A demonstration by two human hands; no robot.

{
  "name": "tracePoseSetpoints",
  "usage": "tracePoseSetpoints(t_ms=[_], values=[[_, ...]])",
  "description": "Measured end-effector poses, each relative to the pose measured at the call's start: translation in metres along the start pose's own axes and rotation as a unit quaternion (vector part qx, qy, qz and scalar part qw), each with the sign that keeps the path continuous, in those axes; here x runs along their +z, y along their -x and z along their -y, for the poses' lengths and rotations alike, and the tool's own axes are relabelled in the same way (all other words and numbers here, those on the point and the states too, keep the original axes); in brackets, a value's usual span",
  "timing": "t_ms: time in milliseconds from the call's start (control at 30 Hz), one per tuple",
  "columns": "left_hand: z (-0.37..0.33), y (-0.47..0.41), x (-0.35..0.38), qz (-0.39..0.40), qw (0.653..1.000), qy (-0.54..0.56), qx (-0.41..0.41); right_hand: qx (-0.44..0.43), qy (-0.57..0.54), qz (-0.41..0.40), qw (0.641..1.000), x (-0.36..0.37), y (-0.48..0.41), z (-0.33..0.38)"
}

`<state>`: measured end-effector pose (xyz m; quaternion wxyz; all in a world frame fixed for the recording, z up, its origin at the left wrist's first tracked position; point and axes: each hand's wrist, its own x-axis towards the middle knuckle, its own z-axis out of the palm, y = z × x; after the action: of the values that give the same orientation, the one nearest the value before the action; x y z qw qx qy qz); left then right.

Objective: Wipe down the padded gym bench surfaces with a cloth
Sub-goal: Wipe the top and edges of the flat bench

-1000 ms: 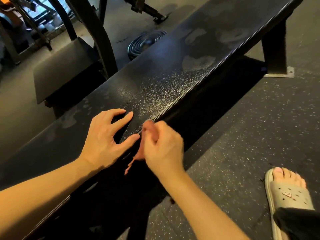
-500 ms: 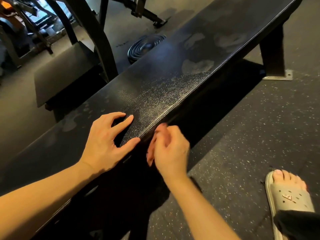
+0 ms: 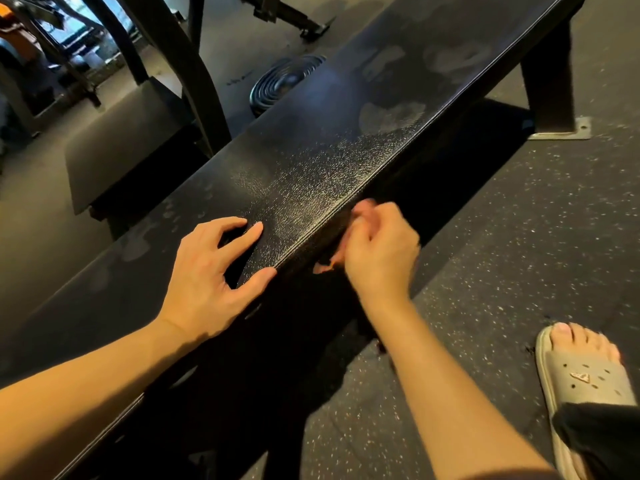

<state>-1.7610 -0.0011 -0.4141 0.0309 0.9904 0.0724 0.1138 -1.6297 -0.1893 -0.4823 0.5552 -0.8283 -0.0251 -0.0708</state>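
While its fingers were curled round a pinkish cloth (image 3: 325, 268), the right hand (image 3: 379, 252) pressed against the near side face of the bench (image 3: 329, 161), just under the piped edge. The cloth was mostly buried in that grip. Only a scrap showed below the palm and a pink blur at the fingertips, so its fold could not be told. The left hand (image 3: 211, 271) lay spread on the top just beside it, holding nothing, thumb at the edge, seemingly as a brace.

The bench ran long from lower left to upper right, away from the person. The rest of its side face lay up and to the right of the cloth along that axis, and the right hand was the nearer to it. A stroke that way looked the likely next move. Pale smudges (image 3: 391, 116) marked the top farther on.

The side face sat in deep shadow, so any dirt there could not be made out. The right hand was motion-blurred. Both ends of the bench were cut off by the frame.
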Motion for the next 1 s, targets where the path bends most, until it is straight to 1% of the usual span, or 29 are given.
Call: tracePoseSetpoints(t_ms=[33, 67, 100, 133, 167, 233, 267, 300, 367, 433, 467, 533, 600, 633, 667, 733, 800, 867, 933, 1000], values=[[0.0, 0.001, 0.0, 0.001, 1.0, -0.001, 0.0, 0.034, -0.01, -0.004, 0.999, -0.003, -0.015, -0.007], [0.001, 0.001, -0.001, 0.0, 1.0, 0.001, 0.0, 0.045, -0.021, -0.006, 0.999, -0.003, -0.017, -0.009], [0.0, 0.0, -0.001, -0.002, 1.0, 0.004, 0.001, 0.035, -0.023, -0.003, 0.999, -0.001, -0.006, -0.005], [-0.001, 0.0, -0.001, -0.004, 1.0, 0.007, 0.0, -0.004, -0.024, 0.011, 1.0, 0.001, 0.013, 0.004], [-0.002, -0.001, -0.002, -0.005, 1.0, 0.007, -0.001, -0.053, -0.026, 0.045, 0.997, 0.001, 0.037, 0.017], [-0.002, 0.0, -0.002, -0.004, 1.0, 0.005, -0.006, -0.153, -0.012, 0.119, 0.981, 0.0, 0.07, 0.028], [-0.002, 0.001, -0.002, -0.004, 1.0, 0.004, -0.008, -0.174, 0.002, 0.121, 0.977, 0.0, 0.066, 0.026], [-0.003, 0.001, -0.002, -0.004, 1.0, 0.005, -0.008, -0.169, 0.008, 0.096, 0.981, 0.0, 0.053, 0.022], [-0.001, 0.001, -0.001, -0.001, 1.0, 0.005, -0.004, -0.097, 0.013, 0.028, 0.995, -0.002, 0.019, 0.012], [0.0, 0.001, 0.0, -0.001, 1.0, 0.006, -0.004, -0.029, -0.007, 0.015, 0.999, -0.004, 0.006, 0.008], [-0.001, 0.001, 0.0, -0.001, 1.0, 0.008, -0.005, -0.017, -0.01, 0.01, 1.0, -0.003, 0.012, 0.011], [-0.002, 0.001, -0.001, 0.0, 1.0, 0.006, -0.007, -0.049, -0.025, 0.032, 0.998, 0.0, 0.037, 0.024], [-0.002, 0.001, -0.002, 0.003, 1.0, 0.003, -0.007, -0.116, -0.032, 0.08, 0.99, -0.001, 0.058, 0.032], [-0.002, 0.001, -0.002, 0.003, 1.0, 0.004, -0.008, -0.137, -0.023, 0.086, 0.987, -0.003, 0.058, 0.031], [-0.002, 0.001, -0.003, 0.002, 1.0, 0.004, -0.009, -0.137, -0.012, 0.07, 0.988, -0.004, 0.048, 0.027], [-0.002, 0.0, -0.003, 0.001, 1.0, 0.003, -0.007, -0.075, 0.0, 0.03, 0.997, -0.004, 0.019, 0.014], [-0.002, 0.0, -0.002, 0.0, 1.0, 0.004, -0.004, -0.014, -0.009, 0.02, 1.0, -0.004, 0.002, 0.005], [-0.003, 0.0, -0.002, -0.002, 1.0, 0.007, -0.004, -0.001, -0.026, 0.021, 0.999, -0.002, 0.014, 0.01], [-0.003, 0.0, -0.002, -0.004, 1.0, 0.007, -0.006, -0.05, -0.044, 0.042, 0.997, 0.001, 0.047, 0.024], [-0.004, 0.0, -0.003, -0.001, 1.0, 0.008, -0.009, -0.125, -0.049, 0.09, 0.987, 0.001, 0.075, 0.028]])
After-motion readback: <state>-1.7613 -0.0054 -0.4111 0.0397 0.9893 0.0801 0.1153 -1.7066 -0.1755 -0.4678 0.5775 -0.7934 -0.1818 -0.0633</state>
